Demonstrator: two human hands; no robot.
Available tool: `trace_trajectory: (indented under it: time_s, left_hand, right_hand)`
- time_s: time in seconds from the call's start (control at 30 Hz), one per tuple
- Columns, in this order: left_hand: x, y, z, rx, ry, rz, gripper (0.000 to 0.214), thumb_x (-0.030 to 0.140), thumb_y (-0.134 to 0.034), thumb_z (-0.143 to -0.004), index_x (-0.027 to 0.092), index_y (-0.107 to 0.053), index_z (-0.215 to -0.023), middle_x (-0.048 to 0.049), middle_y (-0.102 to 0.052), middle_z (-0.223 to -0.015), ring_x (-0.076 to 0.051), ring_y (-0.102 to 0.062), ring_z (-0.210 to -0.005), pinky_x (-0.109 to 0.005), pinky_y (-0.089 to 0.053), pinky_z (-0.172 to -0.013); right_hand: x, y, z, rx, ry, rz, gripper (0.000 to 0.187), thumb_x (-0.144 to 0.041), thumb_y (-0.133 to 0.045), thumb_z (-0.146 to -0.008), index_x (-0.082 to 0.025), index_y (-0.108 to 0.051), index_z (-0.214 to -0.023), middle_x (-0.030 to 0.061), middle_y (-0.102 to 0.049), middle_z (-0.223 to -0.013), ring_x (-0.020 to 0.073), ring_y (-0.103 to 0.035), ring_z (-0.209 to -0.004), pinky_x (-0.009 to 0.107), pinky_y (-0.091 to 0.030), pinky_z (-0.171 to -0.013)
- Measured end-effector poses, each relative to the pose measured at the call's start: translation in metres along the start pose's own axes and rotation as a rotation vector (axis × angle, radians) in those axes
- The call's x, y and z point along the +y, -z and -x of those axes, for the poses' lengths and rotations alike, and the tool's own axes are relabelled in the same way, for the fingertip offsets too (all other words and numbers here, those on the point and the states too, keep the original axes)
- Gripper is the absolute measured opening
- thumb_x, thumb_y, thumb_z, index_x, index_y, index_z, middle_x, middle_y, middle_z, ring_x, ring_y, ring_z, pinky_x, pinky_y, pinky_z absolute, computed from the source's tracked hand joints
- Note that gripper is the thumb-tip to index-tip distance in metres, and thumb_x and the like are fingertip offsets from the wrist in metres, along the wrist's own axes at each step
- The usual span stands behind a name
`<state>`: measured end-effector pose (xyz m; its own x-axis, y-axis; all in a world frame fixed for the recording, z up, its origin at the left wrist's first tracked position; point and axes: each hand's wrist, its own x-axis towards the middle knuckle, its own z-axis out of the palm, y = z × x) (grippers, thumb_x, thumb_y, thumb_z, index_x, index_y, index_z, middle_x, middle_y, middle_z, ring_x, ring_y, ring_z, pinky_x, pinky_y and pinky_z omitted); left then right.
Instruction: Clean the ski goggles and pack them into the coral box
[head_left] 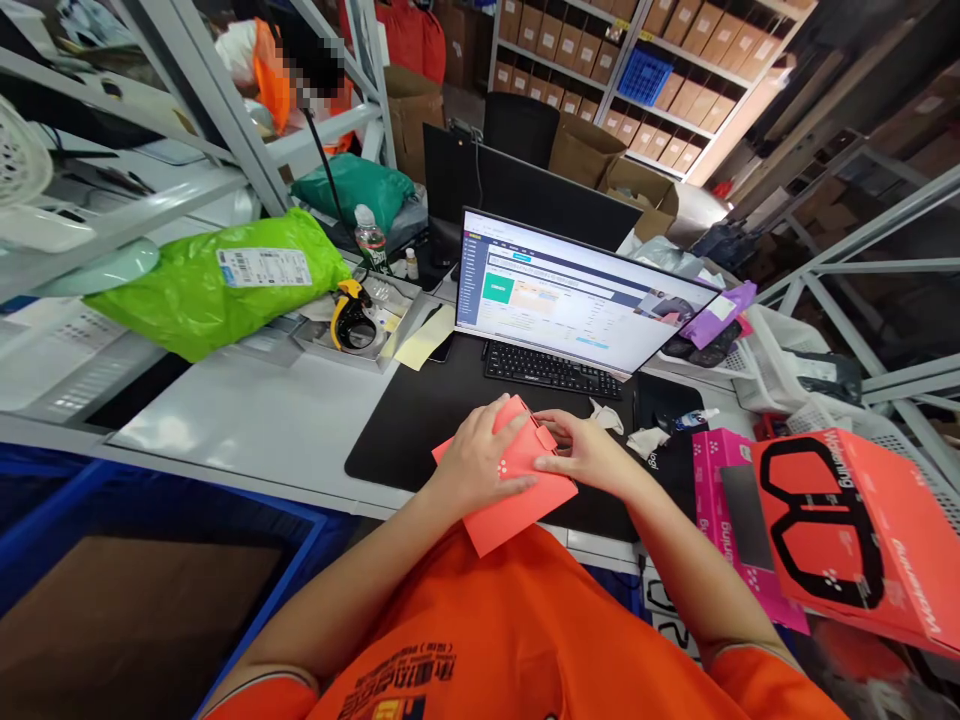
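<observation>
A small coral cardboard box (517, 512) with white dots is held in both hands over the black desk mat (405, 425), its face partly covered by the spread left hand (486, 455), its edge pinched by the right hand (583, 452). "logi" can be read on the mat, "ening" on a larger coral box (911, 535); a keyboard (551, 371) is overlooked by a lit monitor (574, 300)
</observation>
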<state>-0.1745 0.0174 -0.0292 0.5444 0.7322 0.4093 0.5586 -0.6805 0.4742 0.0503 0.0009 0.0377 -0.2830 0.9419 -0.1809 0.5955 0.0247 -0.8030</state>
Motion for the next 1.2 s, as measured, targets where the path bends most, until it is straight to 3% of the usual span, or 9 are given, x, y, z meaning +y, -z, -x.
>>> trace_trajectory:
  time_s: [0.07, 0.13, 0.23, 0.37, 0.47, 0.6, 0.83, 1.07, 1.2]
  left_hand:
    - [-0.001, 0.002, -0.003, -0.032, 0.012, -0.004, 0.083, 0.072, -0.066, -0.081, 0.020, -0.055, -0.146, -0.0233, -0.038, -0.155, -0.040, -0.047, -0.131, -0.059, -0.043, -0.109]
    - [0.000, 0.004, -0.006, -0.070, 0.037, -0.009, 0.085, 0.072, -0.070, -0.077, 0.025, -0.054, -0.147, -0.0220, -0.038, -0.152, -0.041, -0.048, -0.129, -0.062, -0.044, -0.107]
    - [0.003, 0.004, -0.011, -0.103, 0.063, -0.012, 0.090, 0.072, -0.074, -0.074, 0.031, -0.050, -0.151, -0.0215, -0.033, -0.155, -0.046, -0.041, -0.137, -0.070, -0.040, -0.108]
    - [0.005, 0.004, -0.020, -0.115, -0.054, -0.017, 0.085, 0.068, -0.079, -0.072, 0.038, -0.053, -0.147, -0.0164, -0.019, -0.167, -0.050, -0.021, -0.151, -0.081, -0.016, -0.114]
    - [0.007, 0.004, -0.030, -0.129, -0.153, -0.002, 0.080, 0.067, -0.078, -0.073, 0.038, -0.056, -0.144, -0.0145, -0.020, -0.169, -0.047, -0.021, -0.153, -0.080, -0.012, -0.116]
    - [0.009, 0.005, -0.039, -0.180, -0.207, -0.015, 0.063, 0.060, -0.078, -0.077, 0.029, -0.068, -0.131, -0.0166, -0.038, -0.162, -0.042, -0.030, -0.151, -0.076, -0.019, -0.118]
    - [0.002, 0.015, -0.041, -0.195, -0.260, 0.070, 0.058, 0.057, -0.081, -0.075, 0.027, -0.071, -0.124, -0.0160, -0.047, -0.152, -0.041, -0.037, -0.147, -0.073, -0.018, -0.121]
    - [0.008, 0.027, -0.043, -0.209, -0.266, 0.106, 0.040, 0.052, -0.076, -0.080, 0.026, -0.072, -0.111, -0.0072, -0.065, -0.118, -0.030, -0.053, -0.123, -0.072, -0.004, -0.124]
    - [0.012, 0.031, -0.042, -0.207, -0.255, 0.118, 0.026, 0.044, -0.073, -0.083, 0.025, -0.069, -0.101, -0.0030, -0.067, -0.107, -0.025, -0.058, -0.111, -0.066, -0.008, -0.127]
  right_hand:
    - [-0.003, -0.008, 0.003, 0.124, -0.027, 0.081, 0.050, -0.037, -0.076, -0.083, -0.023, -0.066, -0.130, 0.0113, -0.075, -0.118, 0.0295, -0.072, -0.108, 0.044, -0.058, -0.095]
    - [0.000, -0.012, 0.003, 0.188, -0.053, 0.022, 0.040, -0.039, -0.063, -0.092, -0.023, -0.066, -0.128, 0.0100, -0.077, -0.108, 0.0267, -0.074, -0.099, 0.042, -0.060, -0.091]
    - [0.012, -0.012, 0.001, 0.224, -0.120, -0.250, 0.046, -0.050, -0.056, -0.094, -0.021, -0.065, -0.129, 0.0089, -0.076, -0.102, 0.0243, -0.075, -0.092, 0.039, -0.063, -0.082]
    - [0.027, -0.014, -0.002, 0.296, -0.164, -0.433, 0.054, -0.061, -0.061, -0.088, -0.020, -0.068, -0.122, 0.0092, -0.075, -0.107, 0.0229, -0.074, -0.092, 0.037, -0.063, -0.081]
    - [0.031, -0.017, -0.003, 0.336, -0.154, -0.391, 0.055, -0.064, -0.061, -0.087, -0.019, -0.070, -0.118, 0.0081, -0.075, -0.103, 0.0220, -0.073, -0.088, 0.037, -0.063, -0.080]
    - [0.031, -0.019, -0.005, 0.346, -0.134, -0.323, 0.051, -0.063, -0.056, -0.090, -0.021, -0.072, -0.114, 0.0077, -0.076, -0.101, 0.0237, -0.072, -0.088, 0.038, -0.062, -0.079]
    - [0.026, -0.024, 0.001, 0.467, -0.081, 0.024, 0.037, -0.045, -0.042, -0.101, -0.024, -0.072, -0.106, 0.0058, -0.076, -0.097, 0.0238, -0.070, -0.088, 0.035, -0.054, -0.079]
    - [0.007, -0.033, 0.001, 0.489, -0.094, 0.162, 0.031, -0.038, -0.040, -0.102, -0.024, -0.068, -0.097, 0.0051, -0.073, -0.089, 0.0218, -0.067, -0.080, 0.030, -0.044, -0.072]
    - [0.003, -0.036, 0.001, 0.473, -0.117, 0.188, 0.031, -0.038, -0.039, -0.103, -0.024, -0.062, -0.090, 0.0043, -0.070, -0.085, 0.0208, -0.064, -0.078, 0.028, -0.040, -0.070]
